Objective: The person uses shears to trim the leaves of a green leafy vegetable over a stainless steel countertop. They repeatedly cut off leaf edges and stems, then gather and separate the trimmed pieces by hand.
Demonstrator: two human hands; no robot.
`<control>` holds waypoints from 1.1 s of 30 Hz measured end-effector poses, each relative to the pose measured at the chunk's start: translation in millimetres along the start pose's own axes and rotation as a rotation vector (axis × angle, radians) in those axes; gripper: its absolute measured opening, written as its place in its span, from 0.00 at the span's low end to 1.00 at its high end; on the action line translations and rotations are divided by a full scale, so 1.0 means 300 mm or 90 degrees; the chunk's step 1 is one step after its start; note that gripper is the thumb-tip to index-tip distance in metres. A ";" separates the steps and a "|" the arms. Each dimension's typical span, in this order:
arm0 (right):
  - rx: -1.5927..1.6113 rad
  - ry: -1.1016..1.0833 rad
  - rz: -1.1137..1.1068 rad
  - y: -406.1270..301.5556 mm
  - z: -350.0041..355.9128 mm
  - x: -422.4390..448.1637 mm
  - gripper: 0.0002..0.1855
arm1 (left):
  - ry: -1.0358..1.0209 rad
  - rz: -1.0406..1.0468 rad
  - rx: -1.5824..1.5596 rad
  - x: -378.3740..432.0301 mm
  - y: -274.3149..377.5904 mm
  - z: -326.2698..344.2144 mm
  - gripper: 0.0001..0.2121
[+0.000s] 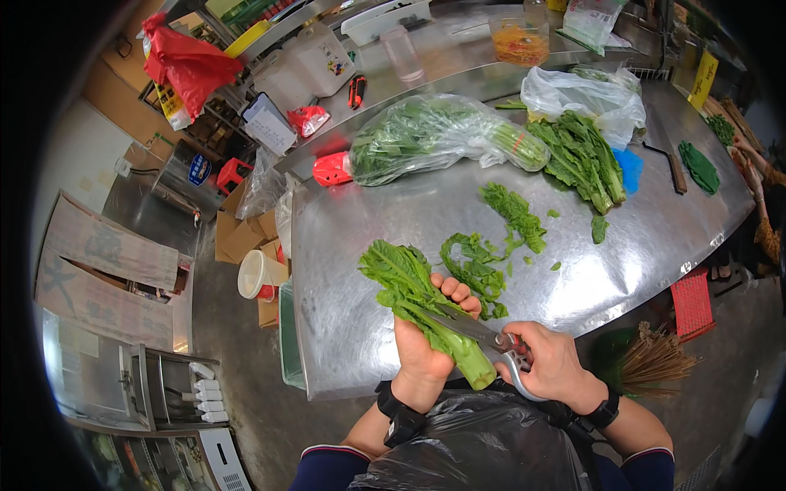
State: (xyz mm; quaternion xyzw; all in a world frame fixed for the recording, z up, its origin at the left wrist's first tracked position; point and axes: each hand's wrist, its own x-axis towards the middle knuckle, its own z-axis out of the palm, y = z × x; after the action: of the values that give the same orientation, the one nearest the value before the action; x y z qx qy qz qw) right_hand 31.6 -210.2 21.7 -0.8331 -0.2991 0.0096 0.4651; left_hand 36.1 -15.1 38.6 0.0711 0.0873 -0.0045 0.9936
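My left hand grips a stalk of leafy green lettuce above the near edge of the steel table, its pale cut stem pointing down towards me. In my right hand is a pair of metal kitchen scissors, whose blades lie along the stem and leaves. Trimmed leaf pieces are scattered on the table just beyond my hands. Farther off, a bunch of similar leafy stalks rests beside a white plastic bag. Part of my left fingers is hidden behind the lettuce.
A clear bag of greens lies along the back of the steel table. A knife and a green cloth lie at the right. Another person's arm shows at the far right. A white bucket stands left of the table.
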 end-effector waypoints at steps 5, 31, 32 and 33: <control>-0.053 0.026 -0.014 0.001 -0.010 0.018 0.23 | -0.006 -0.030 0.031 0.000 -0.018 -0.018 0.11; 0.448 0.077 0.228 -0.001 -0.002 0.102 0.21 | 0.063 0.034 0.266 -0.029 -0.013 -0.027 0.23; 0.451 0.069 0.238 -0.012 0.008 0.116 0.22 | 0.053 0.030 0.286 -0.036 -0.024 -0.024 0.24; 0.442 0.067 0.201 -0.020 0.013 0.127 0.22 | 0.028 0.003 0.295 -0.043 -0.033 -0.021 0.25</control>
State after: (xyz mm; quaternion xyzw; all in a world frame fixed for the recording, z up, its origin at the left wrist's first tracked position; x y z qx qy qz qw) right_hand 58.7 -185.5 34.1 -0.6610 -0.1215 0.1389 0.7273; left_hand 22.0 -24.1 33.3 0.2977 0.1052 -0.0208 0.9486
